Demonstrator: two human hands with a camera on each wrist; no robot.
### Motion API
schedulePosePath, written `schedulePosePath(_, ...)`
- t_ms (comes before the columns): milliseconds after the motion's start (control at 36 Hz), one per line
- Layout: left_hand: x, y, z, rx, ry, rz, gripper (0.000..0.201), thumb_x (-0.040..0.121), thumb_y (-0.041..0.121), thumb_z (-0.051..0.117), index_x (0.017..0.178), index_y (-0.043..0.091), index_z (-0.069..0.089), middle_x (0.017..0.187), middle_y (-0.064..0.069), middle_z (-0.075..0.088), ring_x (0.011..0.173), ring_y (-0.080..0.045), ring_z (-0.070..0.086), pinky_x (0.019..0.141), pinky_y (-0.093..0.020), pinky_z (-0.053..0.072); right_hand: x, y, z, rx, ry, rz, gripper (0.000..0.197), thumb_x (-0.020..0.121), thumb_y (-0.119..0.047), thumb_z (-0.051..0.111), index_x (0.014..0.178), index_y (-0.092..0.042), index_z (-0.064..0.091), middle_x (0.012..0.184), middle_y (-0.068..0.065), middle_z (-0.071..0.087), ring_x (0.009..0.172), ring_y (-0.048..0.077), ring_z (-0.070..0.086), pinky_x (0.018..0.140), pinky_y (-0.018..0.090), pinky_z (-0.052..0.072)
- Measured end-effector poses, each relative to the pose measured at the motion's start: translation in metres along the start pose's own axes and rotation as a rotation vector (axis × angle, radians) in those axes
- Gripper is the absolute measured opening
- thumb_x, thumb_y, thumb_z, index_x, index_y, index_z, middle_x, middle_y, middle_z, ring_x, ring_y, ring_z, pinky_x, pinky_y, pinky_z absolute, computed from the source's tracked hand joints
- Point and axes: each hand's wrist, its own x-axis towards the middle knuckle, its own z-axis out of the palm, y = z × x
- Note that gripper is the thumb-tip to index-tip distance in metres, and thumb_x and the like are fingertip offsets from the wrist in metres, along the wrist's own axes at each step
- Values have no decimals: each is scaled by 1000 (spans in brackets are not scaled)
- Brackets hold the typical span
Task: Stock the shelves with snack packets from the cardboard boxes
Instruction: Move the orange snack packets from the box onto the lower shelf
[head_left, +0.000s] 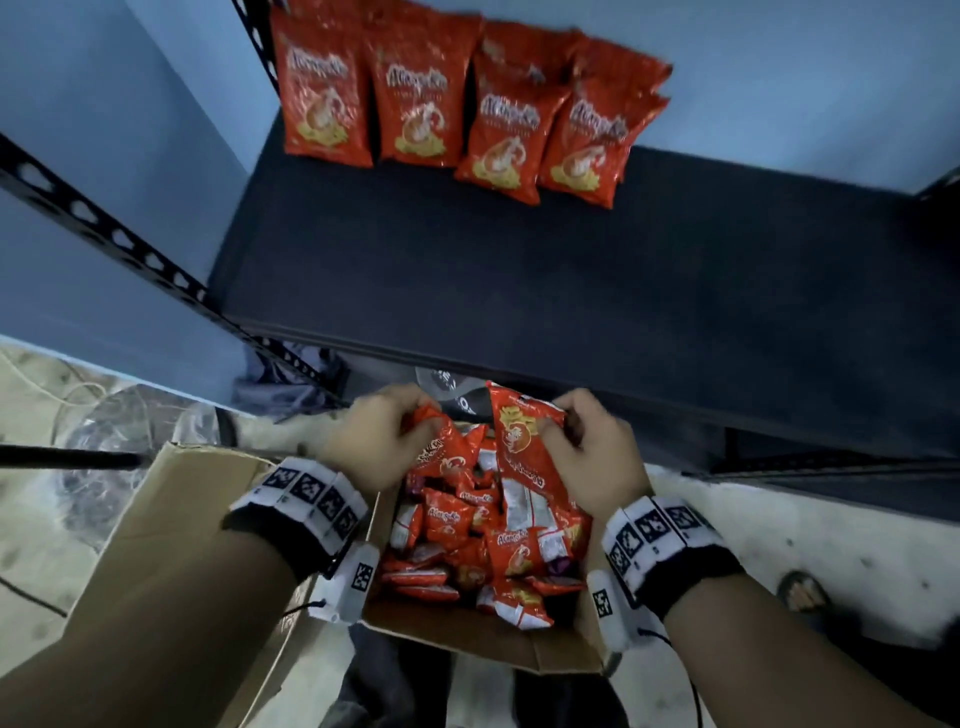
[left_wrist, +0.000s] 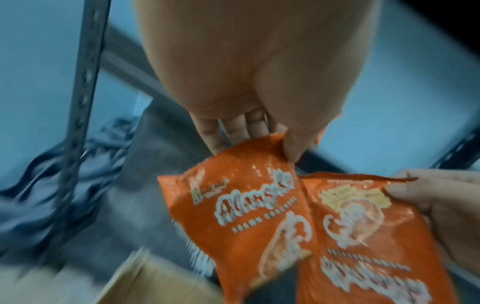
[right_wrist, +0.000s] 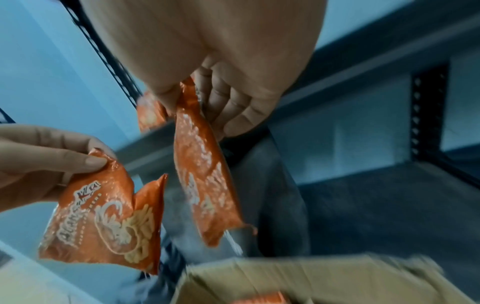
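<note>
Two orange snack packets (head_left: 449, 447) (head_left: 524, 447) held above open cardboard box (head_left: 467, 631) of packets, more upright on shelf (head_left: 519, 270)

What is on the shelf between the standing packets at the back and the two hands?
Nothing: in the head view, the dark shelf is bare between the standing packets and the left hand and right hand.

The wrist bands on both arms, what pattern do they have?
Black-and-white square marker codes on the wrist bands; head view shows it best.
</note>
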Motion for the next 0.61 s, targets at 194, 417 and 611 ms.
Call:
schedulePosePath(194,30,38,-61,-90,83,69,18,93,21,66,105,31,73,96,16,72,90,-3,67,83,-25,52,30,-33,-37,148,91,-73,7,94,-35,66,95,-31,61,81,-8,67,79,9,67,75,39,58)
schedulePosePath(417,73,65,-85,-316,92,13,10,97,30,65,98,37,72,93,9,73,88,-11,69,85,-42,58,84,-42,-82,163,256,-69,9,97,-34,63,103,-28,65,90,-9,68,86,11,67,79,36,56)
schedulePosePath(611,85,81,-79,-397,81,22,11,97,32,65,99,39,72,93,8,72,89,-13,70,86,-44,58,114,-34,-106,103,379,69,30,98,-38,63,121,-18,62,103,-7,64,102,15,63,84,23,41)
